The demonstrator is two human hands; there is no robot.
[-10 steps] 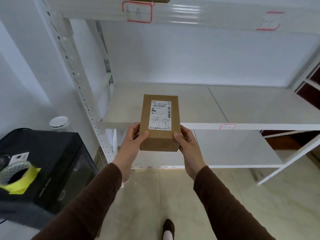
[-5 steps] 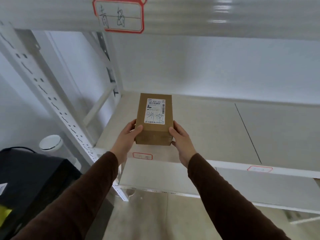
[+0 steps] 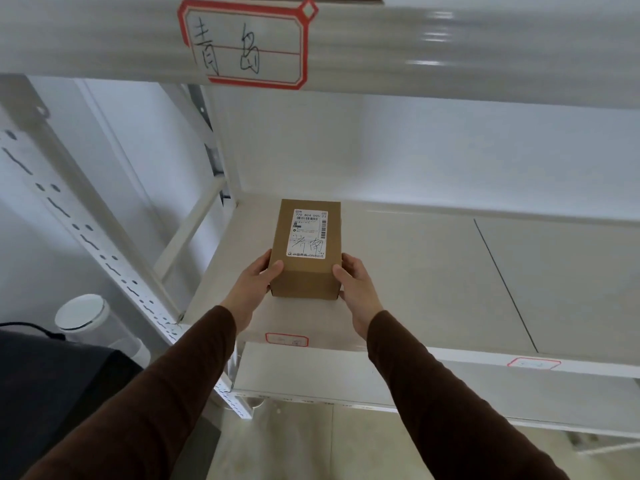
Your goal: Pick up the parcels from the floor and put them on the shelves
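A small brown cardboard parcel (image 3: 304,271) with a white shipping label on top rests on, or just above, the left end of the middle shelf (image 3: 433,271). My left hand (image 3: 254,282) grips its left side near the front corner. My right hand (image 3: 353,284) grips its right side. Both arms wear dark brown sleeves. A red-bordered label (image 3: 286,340) sits on the shelf's front edge just below the parcel.
The upper shelf beam (image 3: 450,46) with a handwritten red-bordered label (image 3: 242,45) hangs close overhead. A perforated white upright (image 3: 86,230) stands at left. A lower shelf (image 3: 346,379), a white cylinder (image 3: 86,317) and a black object (image 3: 52,393) lie below left.
I have stepped closer and carried the parcel forward over the shelf's front edge, deeper onto the middle shelf. Both hands keep the same grip.
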